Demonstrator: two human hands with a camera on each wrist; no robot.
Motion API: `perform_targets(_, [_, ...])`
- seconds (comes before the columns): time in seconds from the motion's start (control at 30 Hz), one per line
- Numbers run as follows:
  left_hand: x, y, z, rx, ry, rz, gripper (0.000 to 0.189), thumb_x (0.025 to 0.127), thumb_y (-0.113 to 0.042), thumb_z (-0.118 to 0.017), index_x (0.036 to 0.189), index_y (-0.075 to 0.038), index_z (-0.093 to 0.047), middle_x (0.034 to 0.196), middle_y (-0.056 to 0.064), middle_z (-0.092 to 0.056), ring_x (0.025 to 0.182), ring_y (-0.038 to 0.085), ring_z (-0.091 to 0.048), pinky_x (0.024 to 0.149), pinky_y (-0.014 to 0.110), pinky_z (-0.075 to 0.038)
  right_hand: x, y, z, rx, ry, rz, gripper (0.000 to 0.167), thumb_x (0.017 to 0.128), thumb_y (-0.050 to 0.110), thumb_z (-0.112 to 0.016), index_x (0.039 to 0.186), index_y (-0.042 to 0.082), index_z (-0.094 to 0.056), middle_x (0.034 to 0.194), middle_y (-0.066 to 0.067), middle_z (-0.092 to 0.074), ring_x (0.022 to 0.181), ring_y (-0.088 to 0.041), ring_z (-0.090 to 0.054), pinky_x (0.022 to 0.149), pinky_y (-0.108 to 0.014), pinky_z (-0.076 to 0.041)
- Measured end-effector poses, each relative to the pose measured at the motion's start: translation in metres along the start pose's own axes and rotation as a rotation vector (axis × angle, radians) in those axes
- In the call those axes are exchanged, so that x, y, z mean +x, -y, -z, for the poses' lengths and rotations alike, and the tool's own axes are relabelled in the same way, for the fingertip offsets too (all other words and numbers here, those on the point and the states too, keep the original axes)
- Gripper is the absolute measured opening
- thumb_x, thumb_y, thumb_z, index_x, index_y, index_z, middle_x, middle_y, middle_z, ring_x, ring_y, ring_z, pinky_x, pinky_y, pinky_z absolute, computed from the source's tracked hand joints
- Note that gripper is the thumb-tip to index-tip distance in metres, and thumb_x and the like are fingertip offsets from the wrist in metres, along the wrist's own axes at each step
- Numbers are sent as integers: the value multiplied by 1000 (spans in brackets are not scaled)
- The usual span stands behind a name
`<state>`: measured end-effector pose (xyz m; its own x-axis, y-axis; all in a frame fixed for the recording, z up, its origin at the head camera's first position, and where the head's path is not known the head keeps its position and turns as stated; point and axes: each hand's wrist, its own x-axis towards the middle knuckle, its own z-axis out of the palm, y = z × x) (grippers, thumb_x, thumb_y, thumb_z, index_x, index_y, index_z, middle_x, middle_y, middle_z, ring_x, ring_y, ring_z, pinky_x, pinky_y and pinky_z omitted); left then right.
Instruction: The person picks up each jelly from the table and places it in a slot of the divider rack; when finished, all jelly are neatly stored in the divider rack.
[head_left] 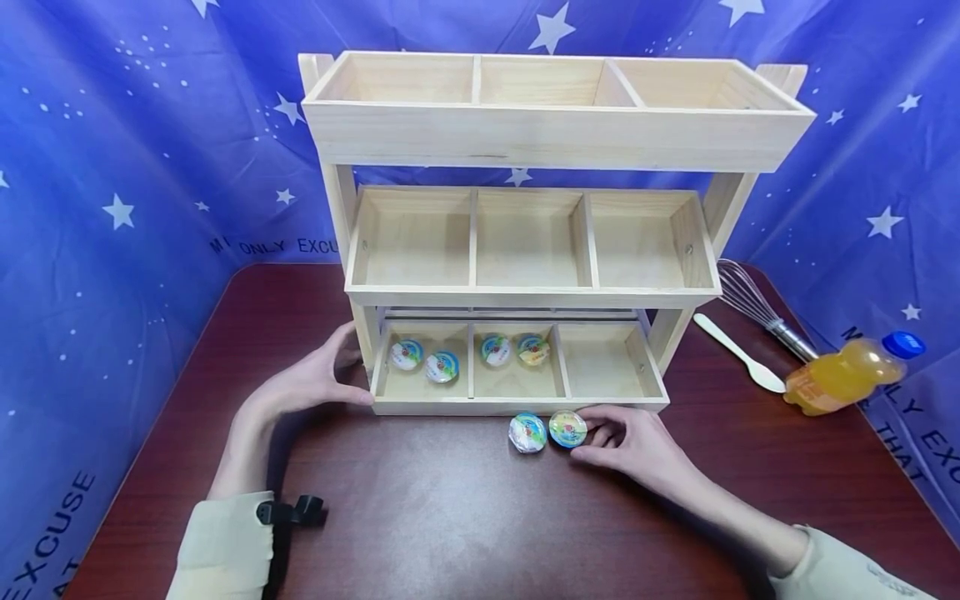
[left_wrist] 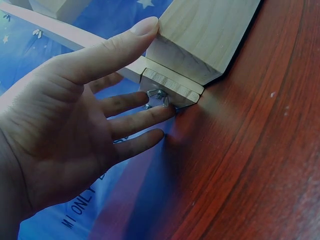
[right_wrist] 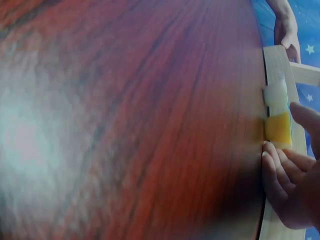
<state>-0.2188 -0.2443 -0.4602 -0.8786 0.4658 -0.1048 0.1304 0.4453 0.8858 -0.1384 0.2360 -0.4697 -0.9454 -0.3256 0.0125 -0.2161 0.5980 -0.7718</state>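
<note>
My right hand [head_left: 626, 442] has its thumb and fingers about a small yellow jelly cup [head_left: 567, 428] with a printed lid, on the table before the rack. Its yellow side shows in the right wrist view. Just left of it stands a whitish jelly cup [head_left: 527, 432]. Two jelly cups sit in the left compartment of the lowest bin [head_left: 611, 407], one of them this cup [head_left: 442, 366]; two more, including this cup [head_left: 533, 350], sit in the middle one. My left hand [left_wrist: 75, 125] has its fingers extended, the thumb touching the bin's front left corner.
The wooden three-tier rack [head_left: 540, 137] stands at the back of the dark red table [head_left: 427, 508]. On the right lie a whisk [head_left: 765, 308], a cream-coloured spoon [head_left: 738, 352] and an orange drink bottle [head_left: 847, 375] with a blue cap. A starry blue curtain [head_left: 150, 150] surrounds the table.
</note>
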Motion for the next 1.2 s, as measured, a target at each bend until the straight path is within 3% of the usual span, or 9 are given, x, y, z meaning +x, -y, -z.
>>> perform_targets(0.57, [-1,0,0,8,-7,22,112,78,-23,-91,161,-17,-17,165,17,-31,148,46,-40,123,63,-29,-1,15,-16,-344,-188,-108,47,64,60,-91,99,33,-76,66,23,-65,66,7,-60,60,-21,-43])
perform_targets(1.2, [-2,-1,0,1,-4,18,111,78,-22,-91,161,-17,-17,165,17,-32,147,47,-42,122,63,-32,-1,13,-18,-373,-221,7,32,69,41,-92,95,34,-76,68,23,-67,62,8,-62,58,-20,-45])
